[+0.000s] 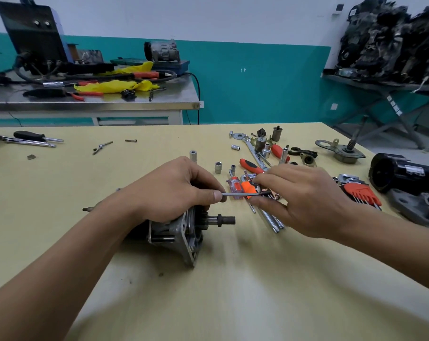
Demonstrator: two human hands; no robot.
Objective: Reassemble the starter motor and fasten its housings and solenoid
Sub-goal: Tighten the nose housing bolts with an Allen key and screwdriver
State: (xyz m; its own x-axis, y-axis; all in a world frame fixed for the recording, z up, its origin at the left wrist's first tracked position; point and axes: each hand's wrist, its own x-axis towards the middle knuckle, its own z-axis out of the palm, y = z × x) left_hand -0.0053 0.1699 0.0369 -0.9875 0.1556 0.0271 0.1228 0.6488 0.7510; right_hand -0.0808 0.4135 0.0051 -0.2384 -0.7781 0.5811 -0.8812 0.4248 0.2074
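Firmly clamped, your left hand [176, 190] curls over the top of the starter motor [181, 232] and grips it against the yellow table [233, 291], thumb tip touching the near end of a slim hex key [240, 192]. Your right hand [306, 200] pinches the bent end of that hex key between thumb and forefinger, the other fingers spread loosely, so the key runs level between the two hands just above the motor's nose. The starter motor lies on its side under your left palm, its mounting flange facing you and its stub shaft [224, 220] pointing right. Just right of the motor, under the key, lies a small screwdriver [235, 184] with a clear and orange handle, and beyond it an orange-handled screwdriver [251, 166]. Behind the motor stand loose sockets [218, 167], with a ratchet wrench [252, 148] farther back among small parts. Well to the motor's right sit an orange holder of hex keys [361, 193] and a black motor housing [402, 173]. Far to the motor's left, near the table's back edge, lies a black-handled screwdriver [34, 136]. Behind the motor, beyond the table, a steel bench [93, 102] carries a yellow cloth [117, 86] and cables.
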